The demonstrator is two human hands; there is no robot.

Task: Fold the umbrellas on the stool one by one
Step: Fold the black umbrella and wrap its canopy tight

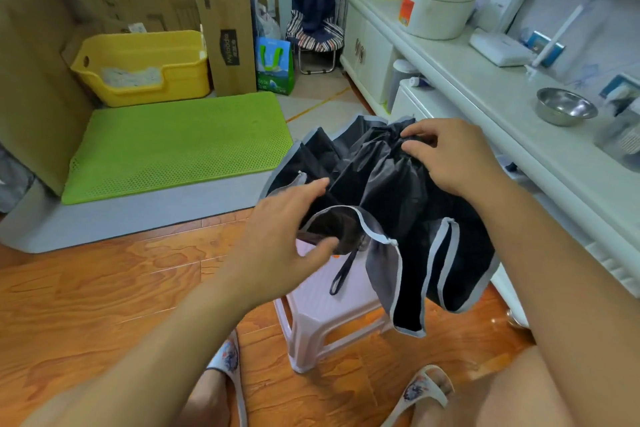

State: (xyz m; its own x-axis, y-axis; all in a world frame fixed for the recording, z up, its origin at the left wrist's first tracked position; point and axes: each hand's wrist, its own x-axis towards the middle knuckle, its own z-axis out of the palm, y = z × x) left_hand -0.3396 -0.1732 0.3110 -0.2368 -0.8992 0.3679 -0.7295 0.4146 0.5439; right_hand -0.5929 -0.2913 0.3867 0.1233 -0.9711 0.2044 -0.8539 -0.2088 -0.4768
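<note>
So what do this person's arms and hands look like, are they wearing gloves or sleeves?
No gloves and no sleeves in view: the left hand and the right hand are bare, and both forearms are uncovered to the edge of the picture. No watch, ring or bracelet shows. Lower down, the feet wear pale open-toed slippers with a patterned print.

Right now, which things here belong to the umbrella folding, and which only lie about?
Job:
black umbrella
stool
left hand at its fabric
right hand pinching its fabric

Lying about:
yellow bin
green mat
steel bowl
cardboard boxes
</note>
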